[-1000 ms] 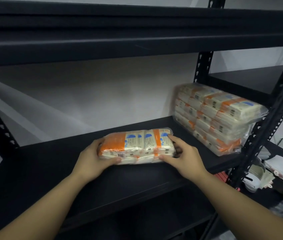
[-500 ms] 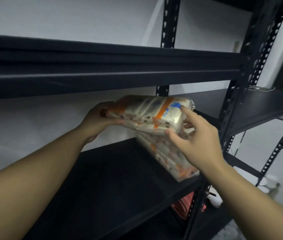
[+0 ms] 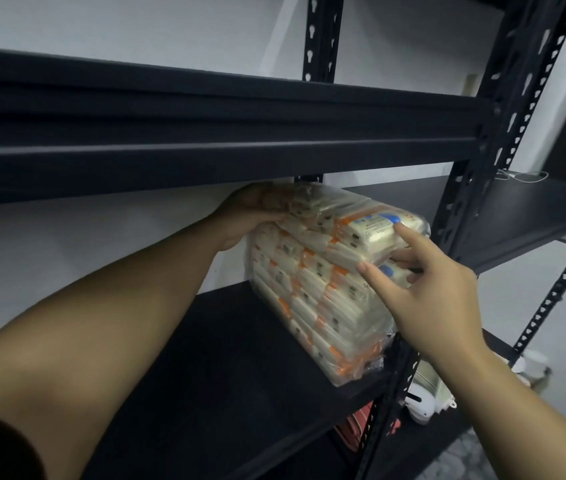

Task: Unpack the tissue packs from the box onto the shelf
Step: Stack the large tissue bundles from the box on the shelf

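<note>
A tissue pack (image 3: 350, 223) in clear wrap with orange and blue print lies on top of the stack of tissue packs (image 3: 323, 306) at the right end of the black shelf (image 3: 205, 358). My left hand (image 3: 247, 216) grips the pack's far left end, just under the upper shelf beam. My right hand (image 3: 423, 285) holds its near right end, index finger straight on top and thumb under the edge. The box is out of view.
The upper shelf beam (image 3: 205, 133) runs close above the stack. A perforated black upright (image 3: 409, 341) stands at the stack's right corner. A neighbouring black shelf (image 3: 516, 209) lies to the right. White items (image 3: 420, 400) sit on a lower level.
Both hands lifted the tissue pack from the shelf surface and carried it right, onto the top of the stack. The view has turned to the right and upward.
</note>
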A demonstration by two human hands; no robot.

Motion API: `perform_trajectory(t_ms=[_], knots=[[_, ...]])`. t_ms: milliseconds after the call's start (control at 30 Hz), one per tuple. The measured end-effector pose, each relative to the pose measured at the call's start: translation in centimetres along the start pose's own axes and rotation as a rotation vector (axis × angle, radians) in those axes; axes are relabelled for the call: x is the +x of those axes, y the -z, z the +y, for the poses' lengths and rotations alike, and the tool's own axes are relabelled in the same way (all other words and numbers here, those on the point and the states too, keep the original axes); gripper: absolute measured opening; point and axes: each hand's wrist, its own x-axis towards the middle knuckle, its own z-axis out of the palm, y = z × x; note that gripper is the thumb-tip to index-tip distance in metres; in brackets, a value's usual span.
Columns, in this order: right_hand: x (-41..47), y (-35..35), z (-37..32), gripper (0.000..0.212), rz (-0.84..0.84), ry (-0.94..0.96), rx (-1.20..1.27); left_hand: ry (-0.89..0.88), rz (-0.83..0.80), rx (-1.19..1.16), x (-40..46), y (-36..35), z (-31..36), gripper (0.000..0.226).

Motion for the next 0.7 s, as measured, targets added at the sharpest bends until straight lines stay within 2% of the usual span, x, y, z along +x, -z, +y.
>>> perform_trajectory(t_ms=[167, 467, 600, 700], knots=[[-0.7, -0.4, 0.9, 0.078, -0.036, 0.005, -0.021, 0.040, 0.021, -0.014, -0.3, -0.3, -1.3, 0.034], [-1.9, -0.1, 1.1, 0.084, -0.087, 0.024, -0.084, 0.062, 0.049, 0.006, -1.4, -0.8, -1.3, 0.033], [-3.3, -0.3, 1.2, 0.082, -0.083, 0.038, -0.097, 0.090, 0.093, 0.025, -3.7, -0.5, -2.0, 0.048], [-4.5, -0.5, 1.1, 0.079, -0.083, 0.043, -0.114, 0.173, 0.091, 0.061, -6.6, 0.5, -3.0, 0.082]])
